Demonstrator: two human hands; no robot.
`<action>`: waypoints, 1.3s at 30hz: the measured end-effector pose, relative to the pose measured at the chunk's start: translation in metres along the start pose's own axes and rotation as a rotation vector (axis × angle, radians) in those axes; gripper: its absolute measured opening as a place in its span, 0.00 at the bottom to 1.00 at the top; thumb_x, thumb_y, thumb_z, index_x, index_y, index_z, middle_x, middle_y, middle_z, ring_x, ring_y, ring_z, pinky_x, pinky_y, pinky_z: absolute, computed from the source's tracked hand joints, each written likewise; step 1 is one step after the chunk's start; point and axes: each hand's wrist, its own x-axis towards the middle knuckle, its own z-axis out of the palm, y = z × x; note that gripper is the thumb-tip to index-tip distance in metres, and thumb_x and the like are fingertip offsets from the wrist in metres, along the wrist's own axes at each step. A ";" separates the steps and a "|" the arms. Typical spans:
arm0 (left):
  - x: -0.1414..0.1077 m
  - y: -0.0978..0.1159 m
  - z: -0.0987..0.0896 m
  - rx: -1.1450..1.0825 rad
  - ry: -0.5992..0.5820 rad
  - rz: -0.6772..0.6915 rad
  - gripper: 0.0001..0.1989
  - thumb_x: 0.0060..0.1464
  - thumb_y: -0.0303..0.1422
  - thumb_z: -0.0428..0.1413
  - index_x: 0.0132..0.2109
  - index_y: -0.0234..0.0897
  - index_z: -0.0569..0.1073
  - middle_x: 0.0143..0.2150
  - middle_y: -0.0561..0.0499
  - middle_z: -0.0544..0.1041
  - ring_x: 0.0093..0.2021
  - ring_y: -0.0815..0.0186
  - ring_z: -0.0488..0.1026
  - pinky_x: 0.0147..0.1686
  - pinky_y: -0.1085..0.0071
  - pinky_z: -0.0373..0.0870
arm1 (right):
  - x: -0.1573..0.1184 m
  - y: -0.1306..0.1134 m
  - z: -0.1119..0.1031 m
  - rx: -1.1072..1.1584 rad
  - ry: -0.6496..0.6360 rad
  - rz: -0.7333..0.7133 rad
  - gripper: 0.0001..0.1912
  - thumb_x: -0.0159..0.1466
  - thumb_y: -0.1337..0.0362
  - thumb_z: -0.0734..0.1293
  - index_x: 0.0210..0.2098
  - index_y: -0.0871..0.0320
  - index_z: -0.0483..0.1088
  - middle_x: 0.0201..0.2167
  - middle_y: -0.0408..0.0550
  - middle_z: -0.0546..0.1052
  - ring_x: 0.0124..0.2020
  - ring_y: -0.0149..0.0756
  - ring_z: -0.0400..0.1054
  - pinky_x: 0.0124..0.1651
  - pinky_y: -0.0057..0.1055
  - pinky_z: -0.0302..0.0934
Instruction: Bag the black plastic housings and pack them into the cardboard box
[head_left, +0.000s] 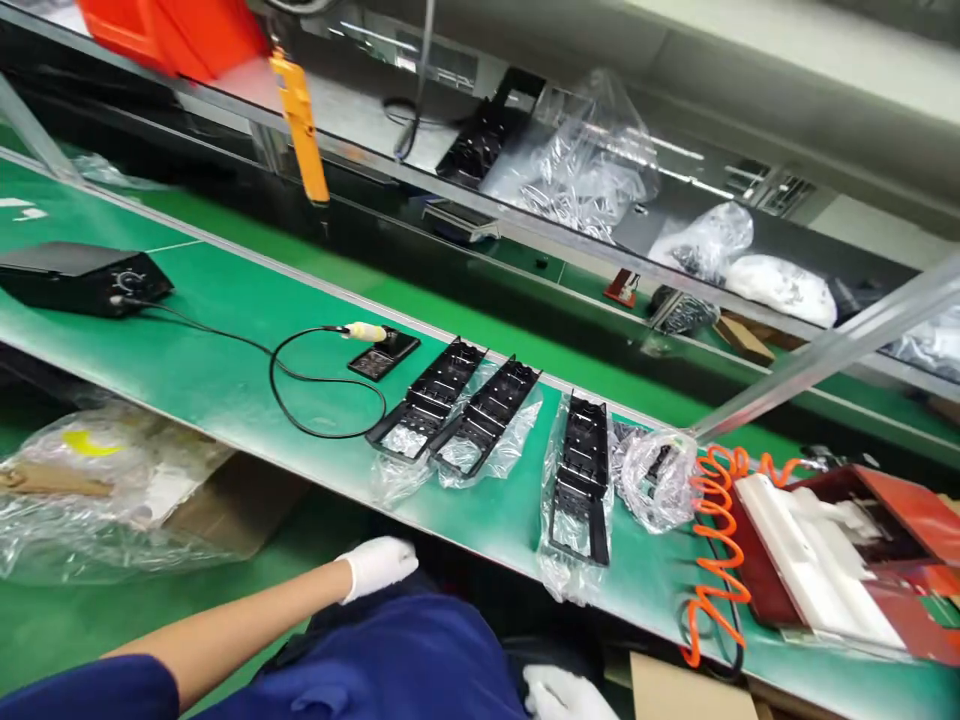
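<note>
My left hand (382, 567), in a white glove, lies by my lap below the bench edge, its fingers curled together with nothing seen in them. At the bottom of the view, partly cut off, my right hand (566, 693), also white-gloved, rests with fingers folded in and no object visible. Neither hand touches the bench. In front of them, three long black plastic frames lie on clear plastic bags: a left one (435, 390), a middle one (491, 410) and a right one (585, 465).
A soldering iron (365, 332) sits on its stand, corded to a black station (82, 278). An orange coiled hose (716, 530) runs beside a red box-like fixture (892, 530). A yellow electric screwdriver (300, 125) hangs overhead. Bagged parts (592, 170) lie on the shelf.
</note>
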 end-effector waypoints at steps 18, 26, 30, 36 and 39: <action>-0.093 -0.015 -0.080 -0.349 0.501 0.388 0.20 0.63 0.46 0.49 0.44 0.43 0.82 0.45 0.49 0.84 0.45 0.59 0.81 0.51 0.66 0.77 | 0.187 -0.468 0.007 -0.962 0.347 -0.720 0.23 0.72 0.56 0.57 0.64 0.53 0.66 0.60 0.51 0.74 0.55 0.48 0.73 0.55 0.45 0.69; -0.020 -0.025 -0.178 -0.400 0.559 0.079 0.42 0.60 0.55 0.47 0.71 0.30 0.61 0.70 0.36 0.67 0.67 0.49 0.68 0.66 0.54 0.65 | 0.140 -0.322 -0.126 -0.694 0.606 -0.214 0.19 0.72 0.60 0.59 0.58 0.58 0.72 0.58 0.56 0.76 0.59 0.46 0.70 0.60 0.37 0.63; 0.019 -0.014 -0.206 -0.303 0.387 0.046 0.45 0.57 0.54 0.49 0.73 0.29 0.57 0.59 0.37 0.78 0.59 0.50 0.75 0.61 0.57 0.69 | 0.128 -0.257 -0.150 -0.567 0.499 -0.015 0.23 0.74 0.58 0.58 0.60 0.66 0.69 0.44 0.57 0.82 0.38 0.40 0.79 0.42 0.32 0.70; 0.041 0.002 -0.220 -0.152 0.340 -0.027 0.44 0.54 0.48 0.48 0.72 0.27 0.58 0.55 0.37 0.79 0.43 0.52 0.80 0.45 0.61 0.75 | 0.143 -0.271 -0.118 -0.624 0.474 -0.005 0.30 0.70 0.44 0.61 0.57 0.63 0.71 0.43 0.60 0.82 0.43 0.49 0.79 0.45 0.37 0.69; 0.026 0.011 -0.223 -0.105 0.355 -0.034 0.40 0.57 0.45 0.47 0.72 0.26 0.58 0.55 0.37 0.79 0.48 0.49 0.79 0.50 0.58 0.73 | 0.130 -0.281 -0.109 -0.757 0.475 -0.076 0.25 0.70 0.47 0.60 0.52 0.60 0.73 0.47 0.60 0.81 0.48 0.52 0.77 0.47 0.40 0.68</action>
